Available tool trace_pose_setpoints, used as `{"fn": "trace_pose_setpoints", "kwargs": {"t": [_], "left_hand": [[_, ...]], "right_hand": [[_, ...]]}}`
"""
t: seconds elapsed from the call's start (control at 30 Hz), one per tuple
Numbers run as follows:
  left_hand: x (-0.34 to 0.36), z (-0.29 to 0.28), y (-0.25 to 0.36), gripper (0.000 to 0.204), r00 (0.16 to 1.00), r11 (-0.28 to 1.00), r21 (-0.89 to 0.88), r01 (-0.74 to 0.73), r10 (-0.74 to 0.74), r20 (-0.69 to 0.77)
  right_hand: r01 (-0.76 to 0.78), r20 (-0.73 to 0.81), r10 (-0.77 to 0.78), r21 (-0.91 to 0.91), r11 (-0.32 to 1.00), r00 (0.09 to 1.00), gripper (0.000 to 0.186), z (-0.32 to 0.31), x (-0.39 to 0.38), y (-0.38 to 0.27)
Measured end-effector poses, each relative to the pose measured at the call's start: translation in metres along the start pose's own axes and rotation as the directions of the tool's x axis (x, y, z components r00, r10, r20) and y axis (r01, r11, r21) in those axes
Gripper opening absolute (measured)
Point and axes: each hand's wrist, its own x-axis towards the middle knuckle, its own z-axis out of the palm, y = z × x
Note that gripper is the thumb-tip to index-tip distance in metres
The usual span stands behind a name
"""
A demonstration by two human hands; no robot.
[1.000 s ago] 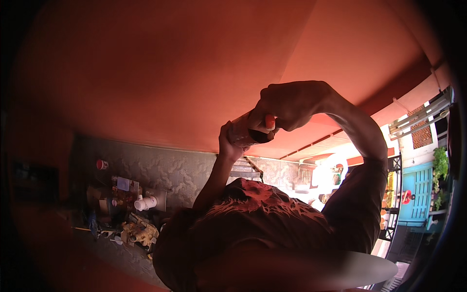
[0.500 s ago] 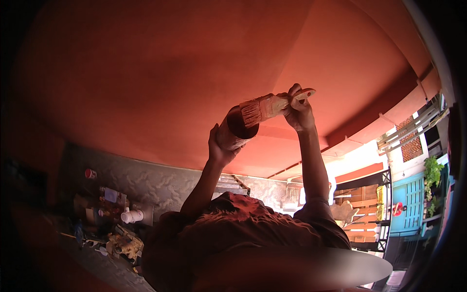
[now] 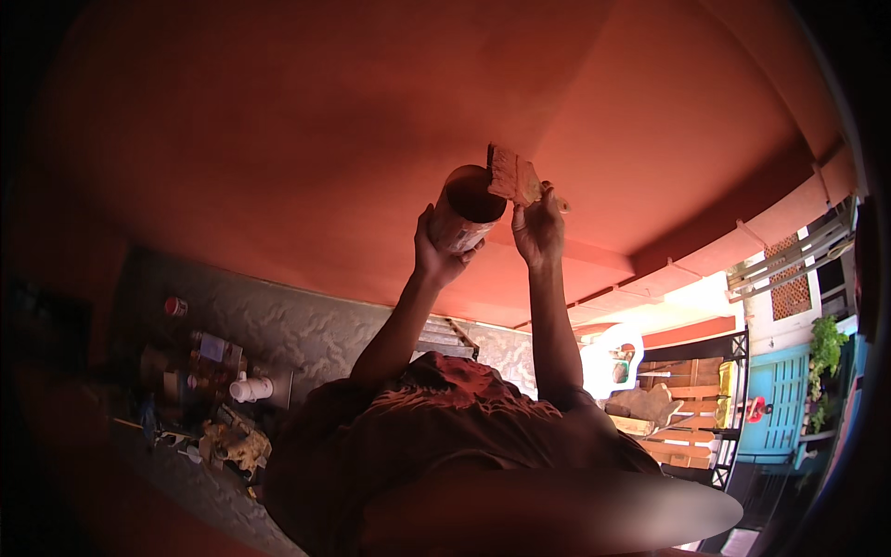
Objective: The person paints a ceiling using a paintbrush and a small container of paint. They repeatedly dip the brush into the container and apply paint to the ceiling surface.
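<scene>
Close in, a dark shirt (image 3: 455, 418) is filling the lower middle of the view, and an oval thing (image 3: 687, 509), too blurred to name, is crossing in front of its lower part. Both forearms are reaching up from the shirt toward a red wall (image 3: 306, 139). The left hand (image 3: 441, 258) is holding a can (image 3: 457, 229), its fingers wrapping and clamping around the side; the can is leaning, its dark round mouth facing up and toward the camera. The right hand (image 3: 538, 230) is gripping a wide paintbrush (image 3: 513, 176) by the handle, thumb and fingers pinching together on it. The paintbrush is hanging at the can's right rim, its bristles pointing up and left, away from the hand; whether they are touching the rim, I cannot tell. Past the hands, a grey patterned floor (image 3: 269, 320) is running along the wall's lower edge. Toward the floor's left side, a tan heap (image 3: 237, 443) is lying near a white bucket (image 3: 252, 388), and a small red-and-white tub (image 3: 175, 306) is sitting apart from both. Farther off, toward the right, wooden slats (image 3: 682, 455) are catching the daylight, and a turquoise panel (image 3: 778, 399) is standing beyond them, beside green leaves (image 3: 825, 345).
</scene>
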Motion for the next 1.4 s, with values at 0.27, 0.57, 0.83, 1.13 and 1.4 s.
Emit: {"fn": "trace_pose_setpoints", "kwargs": {"t": [0.27,0.57,0.83,1.13,1.4], "left_hand": [[0.010,-0.020,0.013,0.062,0.995,0.998,-0.061,-0.002,0.008,0.103],[0.004,-0.037,0.035,0.062,0.997,0.990,-0.125,-0.063,0.068,0.036],[0.014,-0.050,0.036,0.061,0.993,0.980,-0.188,-0.059,0.078,0.091],[0.004,-0.053,0.047,0.059,0.991,0.973,-0.218,-0.076,0.097,0.089],[-0.020,-0.071,0.072,0.061,0.982,0.967,-0.207,-0.152,0.171,0.082]], "right_hand": [[0.079,-0.016,-0.084,-0.189,0.979,0.996,0.008,0.024,0.045,-0.011],[0.521,0.511,-0.172,-0.854,0.011,0.842,0.013,0.134,0.107,-0.051],[0.686,0.761,0.227,-0.360,-0.633,0.608,0.019,0.173,0.141,-0.047],[0.526,0.895,0.299,0.089,-0.846,0.330,0.023,0.187,0.135,-0.048],[0.741,0.530,0.579,-0.152,-0.654,0.619,0.024,0.094,0.105,0.027]]}}
